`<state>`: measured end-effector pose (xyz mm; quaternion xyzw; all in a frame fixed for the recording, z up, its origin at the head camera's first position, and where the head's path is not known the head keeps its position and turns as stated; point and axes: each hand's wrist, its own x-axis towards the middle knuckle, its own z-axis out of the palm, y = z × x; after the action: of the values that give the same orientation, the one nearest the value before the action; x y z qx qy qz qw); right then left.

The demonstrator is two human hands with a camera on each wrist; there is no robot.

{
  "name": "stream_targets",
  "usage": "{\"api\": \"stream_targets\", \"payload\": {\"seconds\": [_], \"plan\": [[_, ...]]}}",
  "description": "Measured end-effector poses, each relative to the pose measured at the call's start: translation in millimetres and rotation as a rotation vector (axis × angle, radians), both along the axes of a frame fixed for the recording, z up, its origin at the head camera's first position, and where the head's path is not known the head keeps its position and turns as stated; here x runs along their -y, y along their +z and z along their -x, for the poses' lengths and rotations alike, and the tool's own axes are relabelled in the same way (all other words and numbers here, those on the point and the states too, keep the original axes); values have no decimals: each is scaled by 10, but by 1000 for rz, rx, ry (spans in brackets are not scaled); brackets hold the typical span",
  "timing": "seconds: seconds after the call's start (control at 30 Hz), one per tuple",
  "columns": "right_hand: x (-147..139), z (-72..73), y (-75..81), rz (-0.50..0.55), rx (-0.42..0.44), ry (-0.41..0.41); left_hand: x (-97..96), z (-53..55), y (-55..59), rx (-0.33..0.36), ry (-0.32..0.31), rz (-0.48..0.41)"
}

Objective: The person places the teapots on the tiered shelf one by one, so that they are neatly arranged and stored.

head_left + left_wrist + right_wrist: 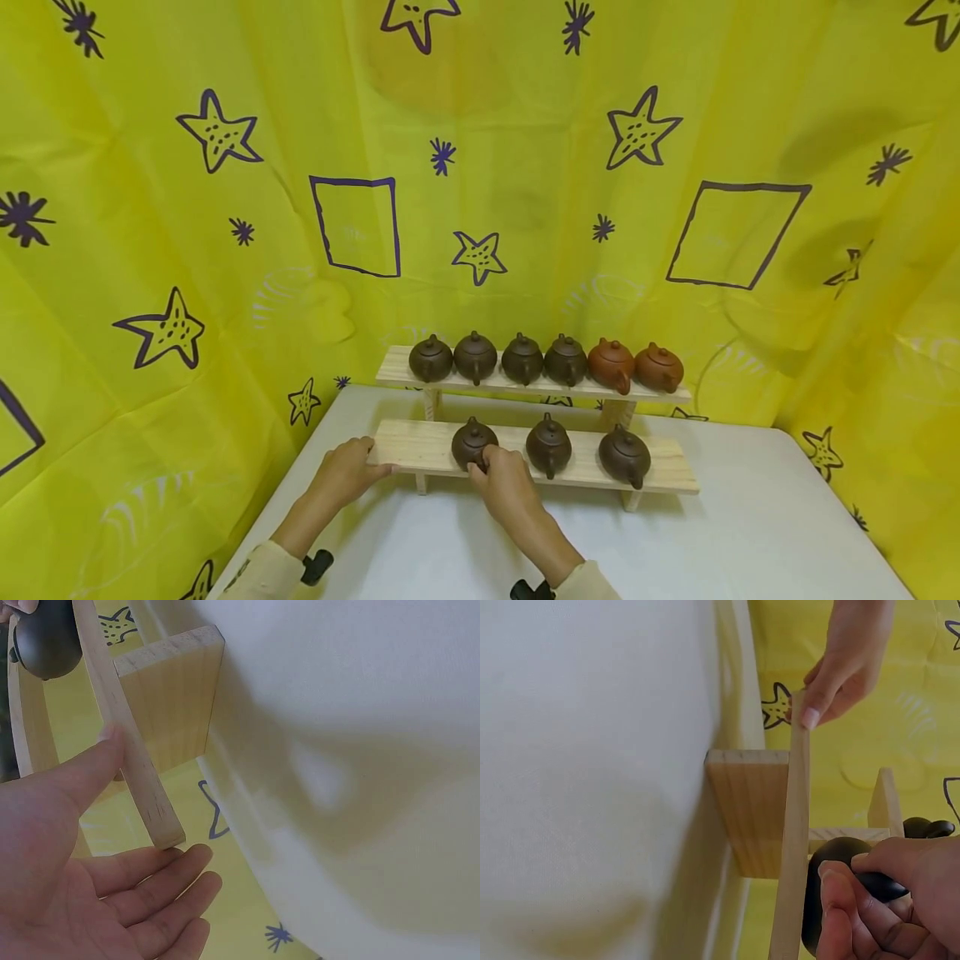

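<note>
My right hand [510, 483] pinches a dark brown teapot [472, 440] at its near side. This teapot sits left of the middle on the lower wooden shelf [408, 446]. In the right wrist view, the thumb and curled fingers [842, 900] cover part of the round dark body; the part between them is hidden. My left hand [347, 473] is at the left end of the same shelf. In the left wrist view, its thumb touches the board's edge, and the loosely extended fingers [161, 889] lie by the board's end.
Right of the held teapot, two more dark teapots [548, 446] stand on the lower shelf. The upper shelf [393, 367] behind bears several dark teapots [476, 358] and two reddish-brown ones [611, 365]. The stand is on a white table [750, 500], before a yellow patterned curtain [525, 183].
</note>
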<state>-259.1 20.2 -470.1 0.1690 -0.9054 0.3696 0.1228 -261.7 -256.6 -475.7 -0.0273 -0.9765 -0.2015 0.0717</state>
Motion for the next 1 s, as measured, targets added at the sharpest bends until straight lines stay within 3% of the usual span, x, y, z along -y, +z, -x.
{"api": "stream_targets", "payload": {"seconds": [0.3,0.5,0.77,1.0], "plan": [[90,83,-6,14,75,-66,-4,-1,1,2,-2,0],[82,113,-37,28,67,-72,-23,12,1,7,-9,-6],[-36,9,-39,0,70,11,-41,21,5,15,-5,-13],[-334,-145,114,-66,66,127,-16,14,14,10,19,-84]]}}
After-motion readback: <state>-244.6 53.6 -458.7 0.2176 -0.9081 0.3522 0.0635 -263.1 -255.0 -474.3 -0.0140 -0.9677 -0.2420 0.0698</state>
